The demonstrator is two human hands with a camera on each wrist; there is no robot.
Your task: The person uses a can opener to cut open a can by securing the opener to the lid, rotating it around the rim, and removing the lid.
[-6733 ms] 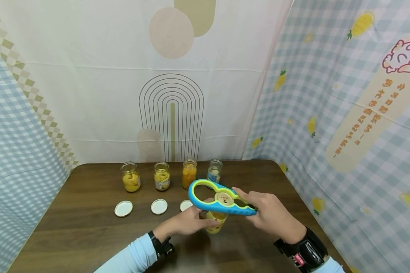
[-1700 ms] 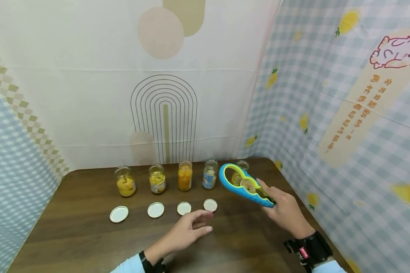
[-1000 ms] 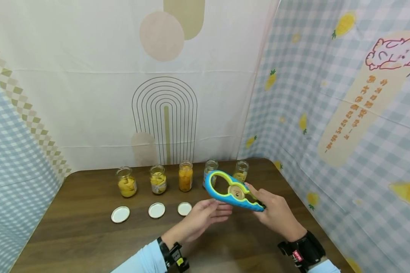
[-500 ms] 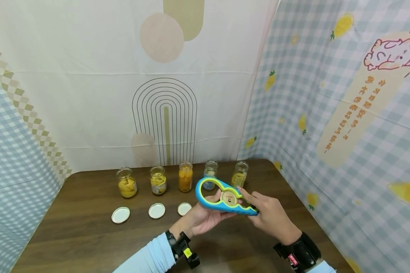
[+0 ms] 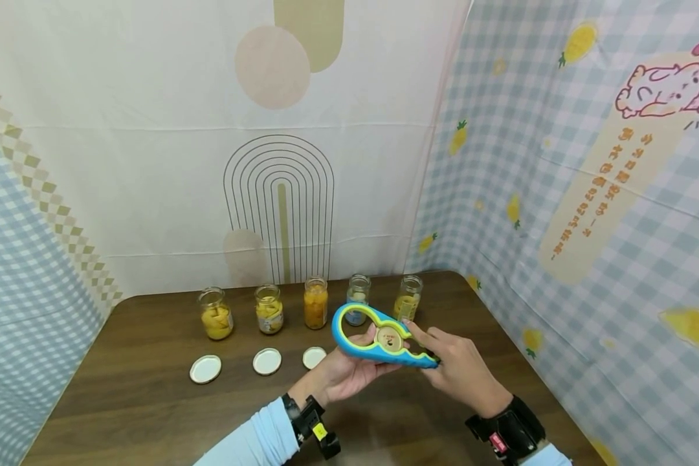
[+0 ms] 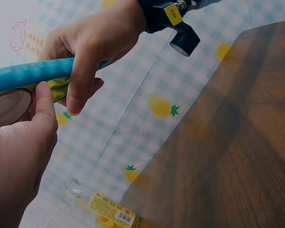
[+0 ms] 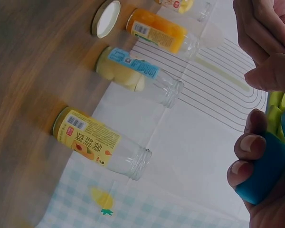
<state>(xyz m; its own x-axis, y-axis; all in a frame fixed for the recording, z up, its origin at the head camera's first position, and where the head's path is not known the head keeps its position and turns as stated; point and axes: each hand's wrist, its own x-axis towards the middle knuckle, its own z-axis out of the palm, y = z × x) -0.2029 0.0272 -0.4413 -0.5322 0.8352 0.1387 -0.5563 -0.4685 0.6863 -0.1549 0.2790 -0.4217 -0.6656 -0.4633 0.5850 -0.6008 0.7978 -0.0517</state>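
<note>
My right hand grips the handles of a blue and lime-green jar opener, raised over the table. A gold jar lid sits between the opener's toothed arms; the left wrist view shows its pale underside. From below, my left hand pinches that lid, its thumb showing through the opener's loop and a fingertip at the far edge. Behind the opener stands an uncapped glass jar of yellow fruit; the right wrist view shows its yellow label. To its left is a blue-labelled uncapped jar, partly covered by the opener.
Further left along the back edge stand an orange-filled jar and two yellow-filled jars, one mid-left and one far left. Upturned white lids lie in front: a left lid, a middle lid and a right lid.
The fifth jar has gone from my left hand to the back row. The opener came back leftward with the lid, and my left hand moved under it and took the lid. The fourth table lid is now hidden.
</note>
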